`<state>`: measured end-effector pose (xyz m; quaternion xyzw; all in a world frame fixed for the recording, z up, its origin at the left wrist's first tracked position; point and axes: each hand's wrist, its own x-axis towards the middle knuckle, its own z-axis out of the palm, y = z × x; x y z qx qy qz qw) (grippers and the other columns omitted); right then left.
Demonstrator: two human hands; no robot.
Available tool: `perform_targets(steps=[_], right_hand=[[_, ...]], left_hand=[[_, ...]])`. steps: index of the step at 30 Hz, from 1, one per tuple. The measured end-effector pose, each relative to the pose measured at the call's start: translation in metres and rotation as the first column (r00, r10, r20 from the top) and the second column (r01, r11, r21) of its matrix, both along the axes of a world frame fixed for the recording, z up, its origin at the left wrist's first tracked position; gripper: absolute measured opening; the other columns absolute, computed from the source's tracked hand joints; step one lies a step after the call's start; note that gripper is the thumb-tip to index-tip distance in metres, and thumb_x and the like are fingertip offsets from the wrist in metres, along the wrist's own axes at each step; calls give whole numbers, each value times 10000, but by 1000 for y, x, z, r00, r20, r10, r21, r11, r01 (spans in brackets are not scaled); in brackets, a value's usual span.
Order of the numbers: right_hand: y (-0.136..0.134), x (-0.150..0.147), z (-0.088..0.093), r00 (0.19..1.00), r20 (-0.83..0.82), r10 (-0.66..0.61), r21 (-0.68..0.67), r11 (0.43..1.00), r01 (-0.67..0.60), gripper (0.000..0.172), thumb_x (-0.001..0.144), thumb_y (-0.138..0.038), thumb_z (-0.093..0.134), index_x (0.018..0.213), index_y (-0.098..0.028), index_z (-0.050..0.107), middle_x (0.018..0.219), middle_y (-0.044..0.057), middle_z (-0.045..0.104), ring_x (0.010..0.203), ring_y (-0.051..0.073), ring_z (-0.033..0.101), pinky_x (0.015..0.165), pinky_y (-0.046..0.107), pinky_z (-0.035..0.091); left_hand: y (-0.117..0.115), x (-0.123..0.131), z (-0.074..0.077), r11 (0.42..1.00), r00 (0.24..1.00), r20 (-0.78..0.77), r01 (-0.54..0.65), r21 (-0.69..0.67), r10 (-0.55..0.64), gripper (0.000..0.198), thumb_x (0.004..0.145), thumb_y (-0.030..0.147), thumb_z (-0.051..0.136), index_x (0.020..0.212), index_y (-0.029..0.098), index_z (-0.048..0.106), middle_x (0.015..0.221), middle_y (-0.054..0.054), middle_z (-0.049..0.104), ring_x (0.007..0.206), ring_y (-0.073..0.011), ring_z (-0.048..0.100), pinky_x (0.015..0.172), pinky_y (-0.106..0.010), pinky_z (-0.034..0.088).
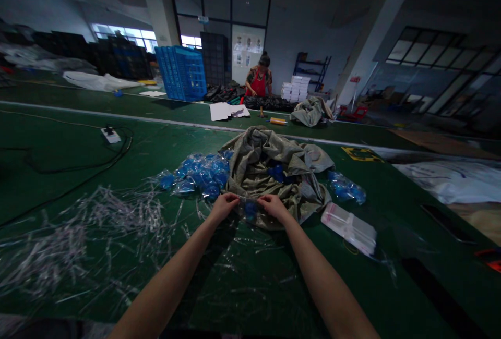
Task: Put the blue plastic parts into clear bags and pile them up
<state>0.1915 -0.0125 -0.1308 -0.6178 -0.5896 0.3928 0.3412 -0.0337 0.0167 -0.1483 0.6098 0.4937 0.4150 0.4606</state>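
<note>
Between my two hands hangs a small clear plastic bag [249, 209] with a blue piece inside. My left hand [224, 206] pinches its left upper corner and my right hand [274, 206] pinches the right one. Just behind lies a crumpled grey-green sack [254, 154], its mouth open on loose blue pieces [277, 172]. Left of the sack is a heap of filled bags with blue pieces [205, 172]. A few more bagged blue pieces [347, 188] lie on its right. A stack of flat clear bags [349, 228] rests to the right of my right hand.
Torn clear strips [117, 214] litter the green table [168, 135] at left. A power strip [110, 134] with cables lies farther left. At right are a phone [448, 223] and white sheeting [442, 180]. Across the table, a person in a red apron [258, 82] works near blue crates [180, 73].
</note>
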Motion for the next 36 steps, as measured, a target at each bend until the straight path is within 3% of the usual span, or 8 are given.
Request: perform_targets(steps=[13, 17, 26, 31, 36], right_hand=[[-1, -8, 0, 992, 47, 117, 0, 993, -117, 255, 812, -353, 549, 771, -139, 681, 675, 0, 625, 577, 107, 498, 555, 214, 380], [-6, -8, 2, 991, 86, 100, 16, 995, -102, 255, 831, -330, 512, 798, -136, 673, 690, 7, 638, 586, 114, 515, 572, 224, 390], [-27, -4, 10, 979, 164, 121, 56, 990, -132, 127, 730, -245, 621, 740, -156, 710, 723, 35, 695, 690, 164, 600, 653, 251, 422], [-26, -10, 7, 982, 176, 70, 78, 993, -85, 112, 722, -213, 589, 703, -158, 685, 697, 20, 675, 673, 149, 582, 652, 237, 410], [-27, -14, -3, 977, 186, -103, 68, 993, 91, 181, 762, -240, 500, 706, -157, 650, 681, 15, 643, 651, 145, 559, 629, 236, 390]], left_hand=[[-1, 1, -5, 999, 1000, 9, 14, 48, -14, 196, 662, 315, 655, 779, 165, 703, 783, -39, 713, 752, -181, 640, 732, -279, 479], [-3, 1, -4, 999, 1000, 6, 16, 45, -16, 185, 659, 310, 642, 762, 165, 693, 769, -37, 701, 753, -184, 632, 734, -280, 474], [-6, 0, 1, 1000, 1000, 15, -2, 3, 2, 208, 651, 345, 650, 751, 166, 686, 764, -27, 697, 748, -179, 627, 747, -279, 471], [-7, 1, 3, 999, 999, 41, -4, -36, 5, 254, 659, 389, 654, 762, 160, 695, 762, -40, 708, 732, -185, 640, 716, -284, 482], [-8, 2, -1, 995, 997, 53, -52, -82, 56, 235, 663, 369, 639, 737, 153, 698, 737, -50, 714, 710, -192, 648, 710, -297, 484]])
